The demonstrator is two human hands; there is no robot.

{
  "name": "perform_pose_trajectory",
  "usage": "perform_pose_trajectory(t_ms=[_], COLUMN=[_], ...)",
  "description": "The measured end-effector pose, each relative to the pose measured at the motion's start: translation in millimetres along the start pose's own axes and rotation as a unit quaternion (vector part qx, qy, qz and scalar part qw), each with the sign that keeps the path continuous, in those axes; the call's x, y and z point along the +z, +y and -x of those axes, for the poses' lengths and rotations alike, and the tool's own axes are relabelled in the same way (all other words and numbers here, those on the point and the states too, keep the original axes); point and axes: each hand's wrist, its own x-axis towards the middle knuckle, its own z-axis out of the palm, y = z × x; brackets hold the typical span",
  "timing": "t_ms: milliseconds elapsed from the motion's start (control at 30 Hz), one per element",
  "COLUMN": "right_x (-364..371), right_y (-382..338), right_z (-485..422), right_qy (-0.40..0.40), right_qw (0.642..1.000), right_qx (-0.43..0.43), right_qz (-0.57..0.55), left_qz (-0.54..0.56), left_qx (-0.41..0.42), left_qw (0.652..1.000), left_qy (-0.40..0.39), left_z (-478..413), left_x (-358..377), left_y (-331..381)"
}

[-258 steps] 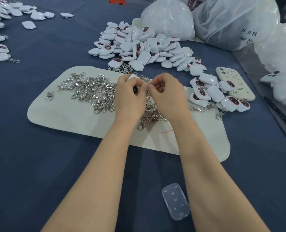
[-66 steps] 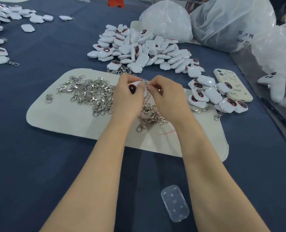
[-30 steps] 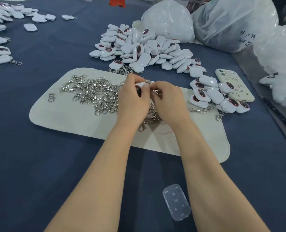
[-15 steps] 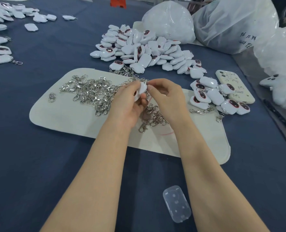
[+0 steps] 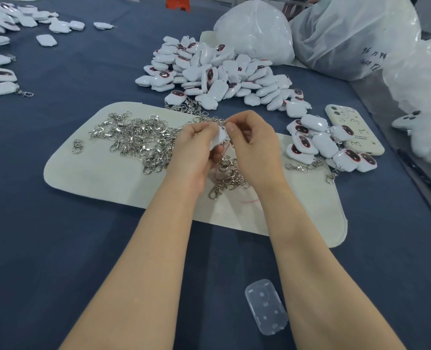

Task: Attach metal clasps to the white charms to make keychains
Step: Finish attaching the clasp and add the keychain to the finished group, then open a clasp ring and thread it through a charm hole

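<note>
- Two bare arms are seen: slender left forearm [image 5: 143, 261] and slender right forearm [image 5: 318, 261], uncovered from wrist to bottom frame edge.
- Bare left hand [image 5: 194, 145] and bare right hand [image 5: 255, 145] are shown, skin smooth.
- A short, plain, rounded thumbnail [image 5: 231, 126] is made out on the right hand.
- Other nails and finer finger detail are hidden or blurred.

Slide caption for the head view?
Left hand holds a white charm; right hand pinches its top edge, over a pile of metal clasps.

White charm [image 5: 218, 138] aloft over scattered heap of silver clasps [image 5: 138, 137]
</note>
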Motion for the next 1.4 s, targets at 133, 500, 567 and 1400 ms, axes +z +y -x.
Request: perform_pose_trajectory(t_ms=[133,500,567,1400], right_x=[-5.1,-12.3,-12.1,10.1], right_y=[1.6,4.0,4.0,3.5], right_z=[-0.7,-5.9,-5.6,-31.9], right_qy=[-0.029,-0.061,-0.056,0.013], right_qw=[0.992,0.986,0.992,0.971], right_qx=[-0.055,-0.048,-0.018,-0.001], right_qz=[0.111,0.150,0.111,0.238], left_qz=[-0.106,-0.333,-0.311,-0.032], left_qx=[0.078,0.251,0.235,0.037], left_qw=[0.991,0.909,0.921,0.993], left_qy=[0.019,-0.004,0.011,0.109], left_z=[-1.4,2.4,1.6,-5.4], left_x=[-1.7,-5.0,-5.0,31.7], left_y=[-1.9,-0.3,-0.6,11.7])
